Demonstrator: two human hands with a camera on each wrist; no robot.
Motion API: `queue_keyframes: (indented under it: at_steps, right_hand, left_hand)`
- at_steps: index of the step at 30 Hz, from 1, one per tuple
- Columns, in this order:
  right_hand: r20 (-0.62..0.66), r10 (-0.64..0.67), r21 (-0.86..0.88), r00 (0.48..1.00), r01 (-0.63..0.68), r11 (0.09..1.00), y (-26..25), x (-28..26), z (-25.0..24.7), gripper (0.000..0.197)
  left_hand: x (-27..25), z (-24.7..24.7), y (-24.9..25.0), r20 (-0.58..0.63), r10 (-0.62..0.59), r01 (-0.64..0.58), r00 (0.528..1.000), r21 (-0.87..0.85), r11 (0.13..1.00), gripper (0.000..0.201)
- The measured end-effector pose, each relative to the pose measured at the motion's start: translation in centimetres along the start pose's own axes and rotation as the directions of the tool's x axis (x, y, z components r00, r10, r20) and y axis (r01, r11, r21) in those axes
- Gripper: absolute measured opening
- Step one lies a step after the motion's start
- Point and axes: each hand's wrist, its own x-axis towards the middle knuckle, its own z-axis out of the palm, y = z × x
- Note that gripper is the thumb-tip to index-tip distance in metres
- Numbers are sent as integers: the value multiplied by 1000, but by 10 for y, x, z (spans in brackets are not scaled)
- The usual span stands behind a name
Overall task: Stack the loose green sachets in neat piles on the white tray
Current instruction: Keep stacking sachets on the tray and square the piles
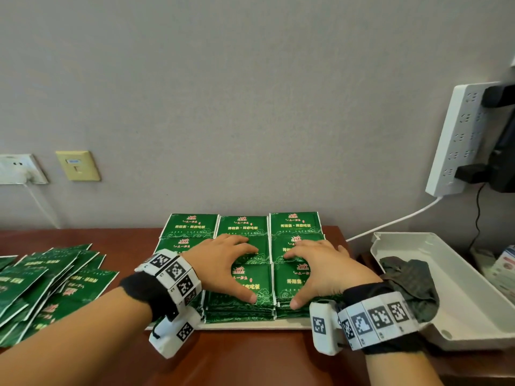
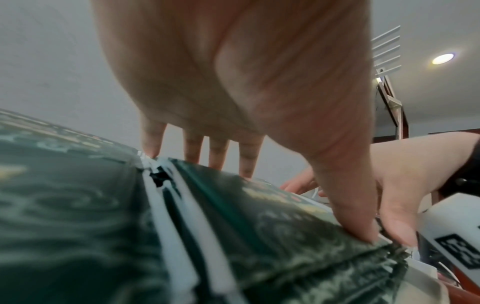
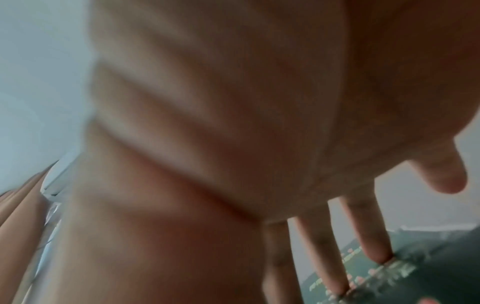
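Note:
Green sachets sit in neat piles, three across and three deep, on the white tray (image 1: 250,325). My left hand (image 1: 252,274) lies spread over the front middle pile (image 1: 248,282), fingers (image 2: 221,154) straight at its far edge and thumb (image 2: 355,230) pressing its near edge. My right hand (image 1: 289,278) spans the front right pile (image 1: 289,282) the same way, fingertips (image 3: 376,248) on the sachet top (image 3: 441,267). Neither hand lifts anything. Several loose sachets (image 1: 41,285) lie scattered on the brown table at the left.
A white plastic bin (image 1: 471,310) with a dark cloth (image 1: 409,282) in it stands right of the tray. A white power strip (image 1: 457,140) hangs on the wall with a cable running down. Wall sockets (image 1: 78,165) sit at the left.

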Motion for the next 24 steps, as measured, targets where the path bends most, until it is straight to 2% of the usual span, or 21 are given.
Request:
queue_keyframes:
  at_steps: [3,6,9,11,13,15,18,22,24]
  right_hand:
    - [-20,-6,7,1000,7,1000,-1,-1,0,101]
    - [-59,-28,34,998,30,999,-8,-9,-7,102]
    - [-105,-125,70,987,133,989,-23,-25,-19,97]
    - [-84,-188,86,979,195,977,-38,-42,-24,86]
    - [-16,-237,68,971,238,969,-57,-59,-21,77]
    - [93,-270,43,958,267,963,-80,-76,-10,73]
    - [251,-290,-25,923,306,952,-108,-92,18,76]
    - [359,-258,-150,897,328,933,-132,-103,59,77]
    - [363,-233,-250,902,335,908,-143,-108,79,79]
  left_hand:
    - [-3,-1,2,-33,-5,5,999,-6,1000,105]
    - [-16,-6,9,-118,5,-8,993,-23,1000,97]
    - [-45,-10,24,-230,1,-18,973,-72,997,82]
    - [-75,-8,33,-286,6,-47,958,-139,989,65]
    - [-108,4,39,-259,4,-78,966,-277,958,38]
    - [-137,23,40,-159,11,-71,987,-374,925,23]
    - [-162,56,41,0,32,-30,999,-417,909,23]
    - [-181,76,43,7,56,-50,998,-358,932,32]
    - [-191,77,41,-8,52,-51,999,-367,929,31]
